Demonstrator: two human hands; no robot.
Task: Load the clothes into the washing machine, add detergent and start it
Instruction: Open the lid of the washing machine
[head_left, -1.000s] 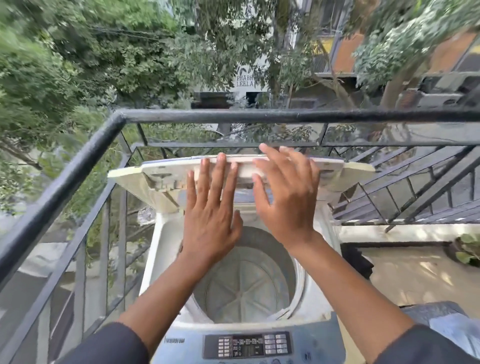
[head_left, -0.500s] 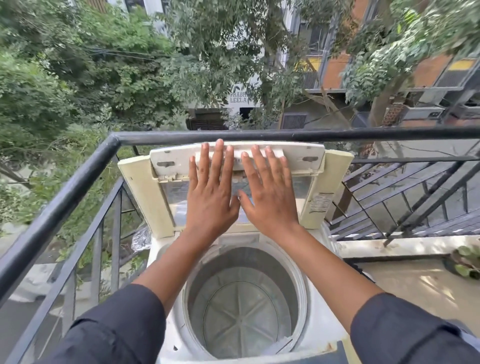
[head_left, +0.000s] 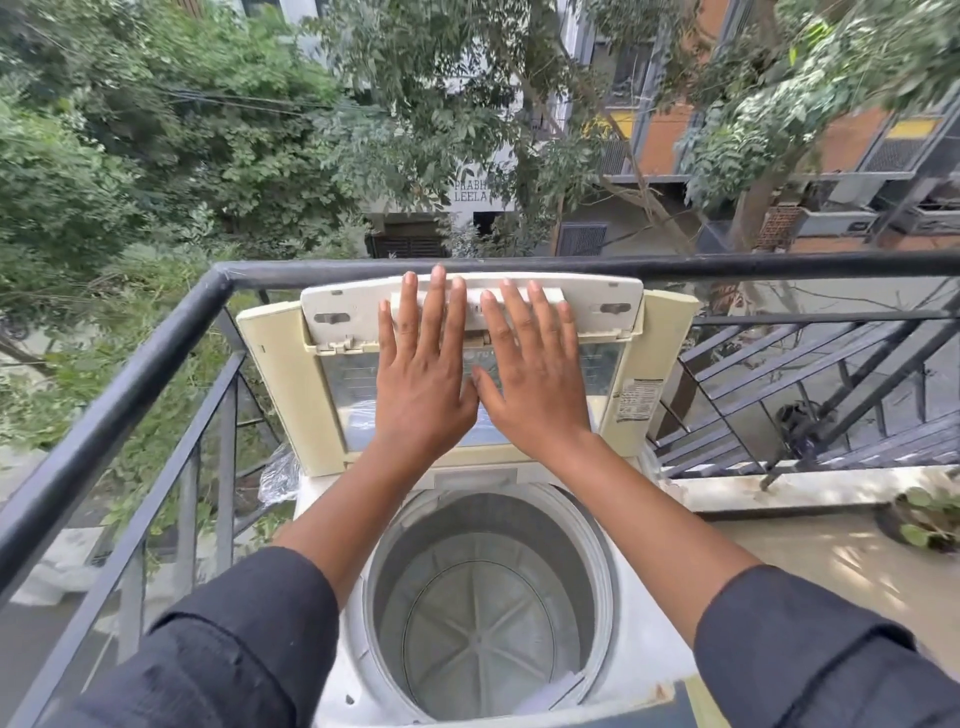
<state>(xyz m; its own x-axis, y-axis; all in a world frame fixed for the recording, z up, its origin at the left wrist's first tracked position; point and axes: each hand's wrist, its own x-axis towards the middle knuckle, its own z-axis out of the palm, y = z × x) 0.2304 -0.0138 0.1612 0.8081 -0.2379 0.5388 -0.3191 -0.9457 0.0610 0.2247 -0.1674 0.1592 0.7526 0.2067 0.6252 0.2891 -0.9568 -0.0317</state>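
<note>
A white top-loading washing machine (head_left: 639, 660) stands on a balcony below me. Its folding lid (head_left: 291, 395) is raised upright and leans toward the railing behind it. My left hand (head_left: 423, 374) and my right hand (head_left: 530, 379) lie side by side, flat on the lid's inner face, fingers straight and pointing up. Under my forearms the round drum (head_left: 483, 629) is open, and I see no clothes inside it. No clothes or detergent are in view.
A black metal railing (head_left: 130, 384) runs along the left side and behind the machine. To the right is the balcony floor (head_left: 810, 556) with a potted plant (head_left: 924, 519) at the edge. Crumpled clear plastic (head_left: 278, 475) sits left of the machine.
The lid has swung from half raised to fully upright against the railing, with both hands pushing it back. The view has moved closer, and the control panel has dropped out of sight.
</note>
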